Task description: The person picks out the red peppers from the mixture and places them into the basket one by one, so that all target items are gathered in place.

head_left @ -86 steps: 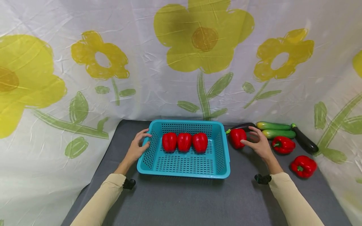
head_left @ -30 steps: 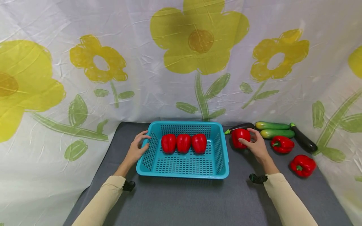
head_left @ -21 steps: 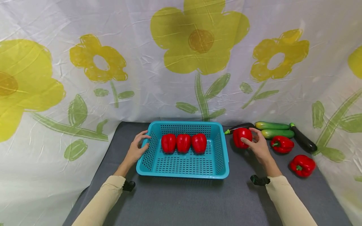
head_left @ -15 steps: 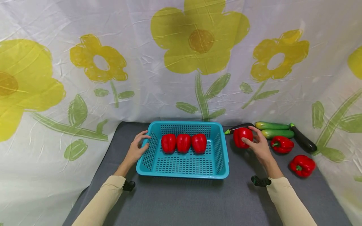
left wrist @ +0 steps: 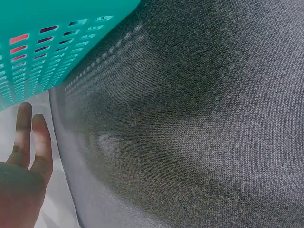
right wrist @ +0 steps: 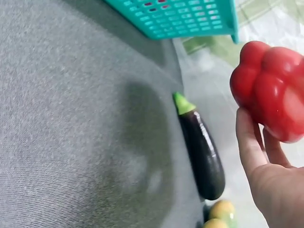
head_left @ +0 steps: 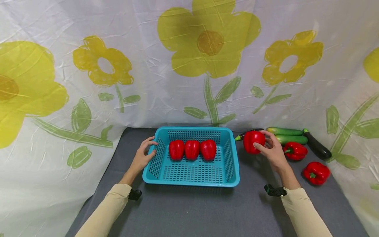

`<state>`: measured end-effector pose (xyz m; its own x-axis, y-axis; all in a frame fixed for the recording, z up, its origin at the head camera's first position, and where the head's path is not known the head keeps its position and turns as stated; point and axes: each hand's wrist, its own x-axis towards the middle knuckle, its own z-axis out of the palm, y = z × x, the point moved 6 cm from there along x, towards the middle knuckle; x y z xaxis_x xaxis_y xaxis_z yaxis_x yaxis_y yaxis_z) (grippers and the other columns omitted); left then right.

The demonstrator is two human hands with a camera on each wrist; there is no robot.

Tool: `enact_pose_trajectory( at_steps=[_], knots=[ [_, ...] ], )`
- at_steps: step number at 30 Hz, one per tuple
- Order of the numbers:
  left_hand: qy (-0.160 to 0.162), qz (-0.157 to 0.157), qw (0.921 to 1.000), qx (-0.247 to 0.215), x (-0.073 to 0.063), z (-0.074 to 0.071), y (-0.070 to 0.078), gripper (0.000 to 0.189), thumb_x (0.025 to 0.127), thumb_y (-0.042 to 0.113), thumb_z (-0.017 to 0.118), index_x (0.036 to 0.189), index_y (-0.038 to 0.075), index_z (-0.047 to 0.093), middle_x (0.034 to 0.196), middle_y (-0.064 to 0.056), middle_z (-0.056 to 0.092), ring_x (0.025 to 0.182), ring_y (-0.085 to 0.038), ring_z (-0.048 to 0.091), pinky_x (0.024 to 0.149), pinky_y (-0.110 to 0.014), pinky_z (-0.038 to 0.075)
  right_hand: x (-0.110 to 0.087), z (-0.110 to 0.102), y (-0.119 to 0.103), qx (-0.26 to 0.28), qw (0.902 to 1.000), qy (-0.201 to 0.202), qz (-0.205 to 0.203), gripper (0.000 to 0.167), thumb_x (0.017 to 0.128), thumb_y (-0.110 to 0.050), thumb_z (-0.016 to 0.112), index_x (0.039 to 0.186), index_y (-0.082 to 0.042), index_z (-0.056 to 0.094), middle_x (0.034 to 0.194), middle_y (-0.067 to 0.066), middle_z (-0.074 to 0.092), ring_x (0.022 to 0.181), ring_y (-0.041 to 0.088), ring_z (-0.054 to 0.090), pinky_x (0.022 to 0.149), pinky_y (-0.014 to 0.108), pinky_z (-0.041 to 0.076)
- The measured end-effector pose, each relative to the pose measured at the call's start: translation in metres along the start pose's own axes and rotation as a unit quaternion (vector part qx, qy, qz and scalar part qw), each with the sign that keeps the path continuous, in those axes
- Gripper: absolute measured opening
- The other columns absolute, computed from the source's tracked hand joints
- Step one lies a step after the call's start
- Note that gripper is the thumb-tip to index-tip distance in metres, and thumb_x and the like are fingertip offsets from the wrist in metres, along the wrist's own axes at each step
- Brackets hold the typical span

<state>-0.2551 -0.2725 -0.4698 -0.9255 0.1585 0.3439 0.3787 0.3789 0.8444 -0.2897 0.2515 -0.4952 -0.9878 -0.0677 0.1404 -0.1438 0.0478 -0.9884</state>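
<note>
My right hand (head_left: 273, 152) holds a glossy red bell pepper (head_left: 253, 142) between thumb and fingers, to the right of the basket. In the right wrist view the bell pepper (right wrist: 273, 90) is raised off the grey cloth, its lobed end showing. At the left side of the turquoise perforated basket (head_left: 192, 183), my left hand (head_left: 143, 157) rests with spread fingers right at the rim. Two of its fingers (left wrist: 42, 140) extend beside the basket's outer wall in the left wrist view. Inside the basket, three red bell peppers (head_left: 192, 150) sit in a row.
Behind the held pepper lies an eggplant (head_left: 241, 135). Farther right are two green-yellow zucchini (head_left: 291, 139), another eggplant (head_left: 317, 145), and two more red bell peppers (head_left: 316, 173). A flower-patterned white curtain (head_left: 148, 65) hangs behind the grey-covered table (head_left: 189, 214).
The right hand has closed round the bell pepper, shifted it slightly right and lifted it off the cloth. The left hand has stayed at the basket's rim.
</note>
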Motion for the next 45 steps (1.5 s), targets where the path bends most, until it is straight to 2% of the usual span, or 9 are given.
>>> enact_pose_trajectory(
  at_steps=[7,20,31,38,45],
  knots=[
    [-0.002,0.001,1.0000,-0.001,0.000,0.000,0.000,0.027,0.096,-0.014,0.056,0.122,-0.017,0.057,0.151,-0.038,0.031,0.138,-0.056,0.027,0.100,-0.073,0.031,-0.001,0.005,-0.010,0.073,0.9972,-0.017,-0.002,0.059,0.098,-0.004,0.066,0.152,-0.014,0.043,0.132,0.013,0.047,0.113,0.023,0.055,0.080,0.033,0.057],
    [0.003,0.010,0.9999,-0.001,0.000,0.001,-0.002,0.026,0.095,-0.015,0.056,0.120,-0.016,0.058,0.150,-0.038,0.032,0.136,-0.056,0.029,0.098,-0.073,0.033,-0.004,0.019,-0.021,0.153,0.9874,-0.041,0.003,0.055,0.098,0.003,0.062,0.148,-0.011,0.042,0.136,0.013,0.044,0.119,0.026,0.050,0.086,0.037,0.056],
    [0.006,0.006,1.0000,0.000,0.000,0.001,-0.002,0.026,0.095,-0.015,0.056,0.121,-0.016,0.058,0.150,-0.038,0.032,0.137,-0.056,0.029,0.099,-0.074,0.032,0.002,0.044,-0.032,0.186,0.9814,-0.043,0.020,0.052,0.098,0.001,0.064,0.145,-0.013,0.045,0.139,0.013,0.043,0.125,0.031,0.045,0.088,0.041,0.055],
    [0.005,0.006,1.0000,0.001,-0.001,0.001,-0.001,0.026,0.095,-0.014,0.056,0.121,-0.017,0.058,0.150,-0.038,0.033,0.137,-0.057,0.029,0.098,-0.073,0.033,0.004,0.064,-0.038,0.210,0.9745,-0.078,0.013,0.058,0.099,0.003,0.061,0.150,-0.011,0.040,0.141,0.015,0.040,0.125,0.033,0.045,0.085,0.044,0.056],
    [0.005,0.010,0.9999,-0.004,0.000,0.001,-0.002,0.027,0.095,-0.015,0.056,0.121,-0.018,0.058,0.151,-0.036,0.033,0.137,-0.056,0.029,0.097,-0.071,0.035,0.005,0.080,-0.042,0.207,0.9731,-0.102,0.005,0.059,0.098,0.007,0.060,0.151,-0.012,0.043,0.142,0.016,0.040,0.127,0.036,0.044,0.088,0.049,0.054]
  ],
)
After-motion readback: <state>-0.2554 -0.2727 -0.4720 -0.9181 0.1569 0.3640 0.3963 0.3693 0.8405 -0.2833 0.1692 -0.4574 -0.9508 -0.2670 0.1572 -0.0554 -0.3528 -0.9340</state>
